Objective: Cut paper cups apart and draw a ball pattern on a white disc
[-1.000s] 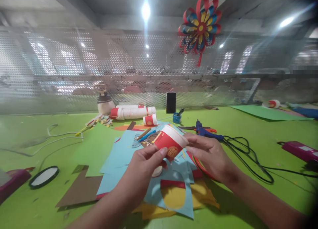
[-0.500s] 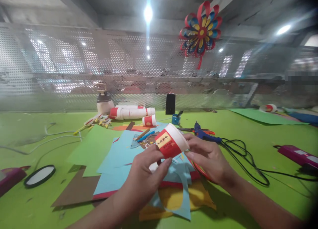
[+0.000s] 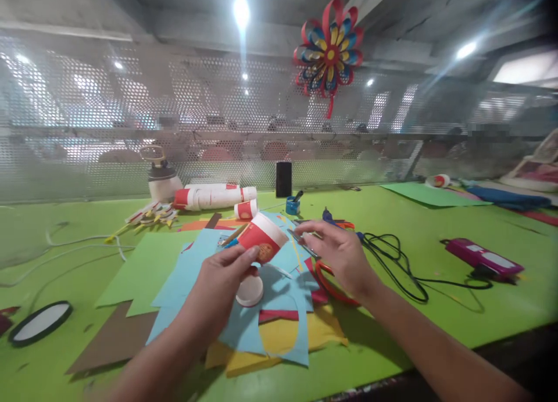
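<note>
My left hand [image 3: 226,280] grips a red and white paper cup [image 3: 264,239], tilted with its white rim toward the upper right. Off the cup, my right hand [image 3: 340,254] hovers with its fingers bent and apart over orange-handled scissors [image 3: 331,283]. Its fingertips are close to the grey blades; whether they touch cannot be made out. Below the cup, a small round white piece [image 3: 250,291] lies on light blue paper [image 3: 279,286], which has a curved cut-out with yellow paper [image 3: 279,335] under it.
Behind lie stacked paper cups [image 3: 213,197], one single cup [image 3: 246,209] and a blue jar [image 3: 293,205]. A black phone [image 3: 283,179] stands upright. A glue gun [image 3: 329,216] with black cable and a purple device [image 3: 483,258] are at right; a black-rimmed oval [image 3: 41,323] is left.
My right hand has let go of the cup and moved to the scissors. My left hand keeps the cup, now turned and lower left in view. The whole view has shifted.
</note>
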Demonstrator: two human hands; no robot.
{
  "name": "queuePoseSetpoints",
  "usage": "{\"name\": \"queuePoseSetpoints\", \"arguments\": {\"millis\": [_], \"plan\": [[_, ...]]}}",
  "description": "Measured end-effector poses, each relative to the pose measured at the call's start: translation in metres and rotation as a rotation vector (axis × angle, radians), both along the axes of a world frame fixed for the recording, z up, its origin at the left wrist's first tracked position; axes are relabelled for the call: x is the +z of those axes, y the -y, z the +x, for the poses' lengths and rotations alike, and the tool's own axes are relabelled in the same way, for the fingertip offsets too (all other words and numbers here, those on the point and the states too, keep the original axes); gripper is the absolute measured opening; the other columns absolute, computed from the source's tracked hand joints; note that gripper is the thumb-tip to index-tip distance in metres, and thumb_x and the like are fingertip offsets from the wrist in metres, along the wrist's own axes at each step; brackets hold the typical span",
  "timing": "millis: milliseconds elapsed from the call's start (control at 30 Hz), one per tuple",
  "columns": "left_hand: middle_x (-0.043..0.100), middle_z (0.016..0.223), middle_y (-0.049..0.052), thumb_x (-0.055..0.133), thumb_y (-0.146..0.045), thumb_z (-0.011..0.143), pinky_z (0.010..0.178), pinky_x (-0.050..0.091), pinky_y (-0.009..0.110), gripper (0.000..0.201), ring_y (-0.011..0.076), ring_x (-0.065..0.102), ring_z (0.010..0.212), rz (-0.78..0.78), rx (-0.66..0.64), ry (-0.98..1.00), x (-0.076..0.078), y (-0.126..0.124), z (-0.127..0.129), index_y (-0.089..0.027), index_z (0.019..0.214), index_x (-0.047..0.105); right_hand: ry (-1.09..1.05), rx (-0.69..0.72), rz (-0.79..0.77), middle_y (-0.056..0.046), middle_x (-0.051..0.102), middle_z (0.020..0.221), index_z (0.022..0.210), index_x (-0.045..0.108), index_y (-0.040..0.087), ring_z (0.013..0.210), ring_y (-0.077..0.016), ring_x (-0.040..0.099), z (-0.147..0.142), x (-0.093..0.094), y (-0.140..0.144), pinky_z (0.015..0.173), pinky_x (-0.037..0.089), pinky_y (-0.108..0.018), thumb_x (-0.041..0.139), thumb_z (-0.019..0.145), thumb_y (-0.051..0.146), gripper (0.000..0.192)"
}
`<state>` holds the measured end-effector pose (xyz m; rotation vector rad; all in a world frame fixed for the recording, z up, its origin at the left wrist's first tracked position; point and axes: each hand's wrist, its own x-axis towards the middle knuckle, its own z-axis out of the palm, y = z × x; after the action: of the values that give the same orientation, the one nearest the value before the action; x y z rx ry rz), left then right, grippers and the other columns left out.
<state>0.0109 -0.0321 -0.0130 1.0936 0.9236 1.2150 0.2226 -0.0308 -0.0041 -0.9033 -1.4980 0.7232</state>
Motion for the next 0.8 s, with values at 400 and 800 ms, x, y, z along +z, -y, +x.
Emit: {"name": "queuePoseSetpoints", "arguments": {"millis": [400,800], "plan": [[0.071,0.077,0.01,0.059,-0.006,0.084,0.066,0.057,0.02,0.015,0.0119,0.067,0.067,-0.144,0.112,0.344,0.018,-0.021,-0.005,-0.006,0.076,0.071,0.247,-0.048,-0.248,-0.005,0.071,0.076,0.087,0.071,0.013,0.068,-0.0159,0.064,0.061,0.014,-0.035,0.069,0.054,-0.034,0.068,0.081,0.042,0.03],[0.072,0.076,0.01,0.057,-0.004,0.085,0.063,0.058,0.018,0.014,0.0115,0.068,0.067,-0.158,0.235,0.372,0.019,-0.048,0.002,-0.007,0.078,0.069,0.852,-0.145,-0.348,-0.007,0.063,0.117,0.114,0.062,0.017,0.098,-0.0214,0.064,0.09,0.007,-0.073,0.083,0.055,-0.04,0.059,0.094,0.032,0.025]]}}
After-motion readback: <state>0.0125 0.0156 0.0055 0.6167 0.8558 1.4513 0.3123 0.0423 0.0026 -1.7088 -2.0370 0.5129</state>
